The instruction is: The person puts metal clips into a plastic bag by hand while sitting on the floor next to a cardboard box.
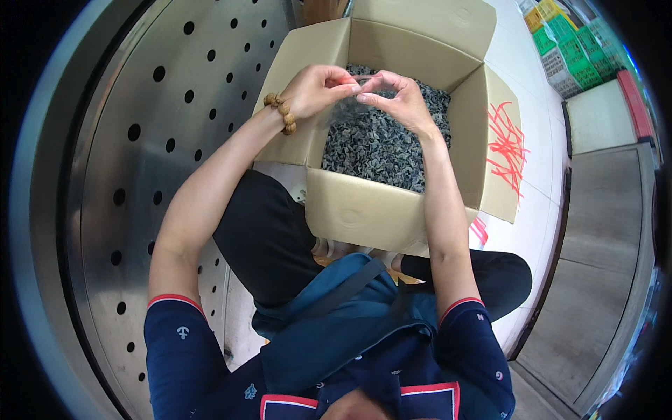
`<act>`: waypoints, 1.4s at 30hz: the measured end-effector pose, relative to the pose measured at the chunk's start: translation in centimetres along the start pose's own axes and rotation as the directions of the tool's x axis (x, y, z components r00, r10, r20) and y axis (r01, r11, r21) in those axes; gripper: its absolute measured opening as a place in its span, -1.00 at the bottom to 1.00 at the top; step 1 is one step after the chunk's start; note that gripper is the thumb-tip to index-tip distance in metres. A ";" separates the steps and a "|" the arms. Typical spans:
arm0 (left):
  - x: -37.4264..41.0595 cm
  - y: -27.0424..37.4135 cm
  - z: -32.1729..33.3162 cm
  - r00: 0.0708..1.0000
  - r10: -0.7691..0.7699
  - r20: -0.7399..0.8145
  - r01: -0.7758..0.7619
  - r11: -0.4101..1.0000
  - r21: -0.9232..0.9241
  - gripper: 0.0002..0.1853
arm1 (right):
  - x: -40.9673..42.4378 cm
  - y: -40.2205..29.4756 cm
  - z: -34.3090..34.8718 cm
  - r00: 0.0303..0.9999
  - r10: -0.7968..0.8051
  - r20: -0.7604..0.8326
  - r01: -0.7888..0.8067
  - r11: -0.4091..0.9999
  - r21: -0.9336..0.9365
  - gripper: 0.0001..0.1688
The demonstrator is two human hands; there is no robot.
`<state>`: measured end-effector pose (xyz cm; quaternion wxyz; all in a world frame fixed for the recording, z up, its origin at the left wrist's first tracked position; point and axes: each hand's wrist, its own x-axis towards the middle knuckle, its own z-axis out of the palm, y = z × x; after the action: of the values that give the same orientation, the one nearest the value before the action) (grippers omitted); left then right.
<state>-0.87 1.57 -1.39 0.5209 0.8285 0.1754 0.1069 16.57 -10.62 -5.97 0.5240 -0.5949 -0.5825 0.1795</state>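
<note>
An open cardboard box (362, 210) stands before me, filled with small dark grey dried pieces (373, 142) that look like dried fungus. Above its contents, both hands meet at the fingertips. My left hand (323, 89), with a brown beaded bracelet (286, 116) at the wrist, pinches the edge of a thin clear plastic bag (349, 107). My right hand (396, 97) has thumb and fingers on the same edge, close beside the left fingertips. The bag's lower part hangs over the dried pieces; its outline and any contents are hard to make out.
A perforated stainless steel panel (173, 121) rises along the left. The box's right flap (504, 152) bears red scribbles and juts over the white tiled floor (538, 210). Green plastic crates (577, 55) are stacked at the upper right, above a grey metal cabinet (598, 226).
</note>
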 end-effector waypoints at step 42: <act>1.0 0.2 3.4 0.970 -0.242 -0.010 0.218 0.892 -0.396 -0.50 | -0.7 -1.3 4.9 0.981 0.079 -0.178 -0.134 0.936 -0.326 -0.46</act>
<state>1.25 -0.89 -2.69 0.6797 0.6772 0.2626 0.1018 11.64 -9.55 -7.05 0.4496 -0.7190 -0.5270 0.0565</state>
